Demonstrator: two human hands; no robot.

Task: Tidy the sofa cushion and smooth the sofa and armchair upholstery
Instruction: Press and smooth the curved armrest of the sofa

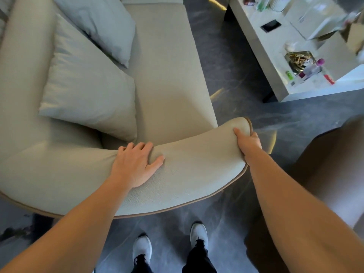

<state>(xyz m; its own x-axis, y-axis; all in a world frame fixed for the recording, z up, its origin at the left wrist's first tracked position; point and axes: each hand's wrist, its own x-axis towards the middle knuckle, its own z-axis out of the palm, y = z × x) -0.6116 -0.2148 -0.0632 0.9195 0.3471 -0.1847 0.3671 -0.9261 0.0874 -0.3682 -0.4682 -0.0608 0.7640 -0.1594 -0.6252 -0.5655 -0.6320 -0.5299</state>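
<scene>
I stand at the end of a pale beige sofa [165,62] and look down over its padded armrest [197,174]. My left hand [136,164] lies flat on top of the armrest with fingers spread, holding nothing. My right hand [249,143] grips the armrest's front end, thumb on top and fingers wrapped around the rounded edge. A light grey cushion [88,89] leans against the backrest right behind the armrest. A second grey cushion [102,24] stands farther along the seat.
A pale low coffee table [275,62] stands at the upper right, covered with bottles, a phone and small items. Dark marbled floor [236,56] runs between sofa and table. A brown rounded seat [334,164] is at my right. My white shoes [199,235] stand close to the armrest.
</scene>
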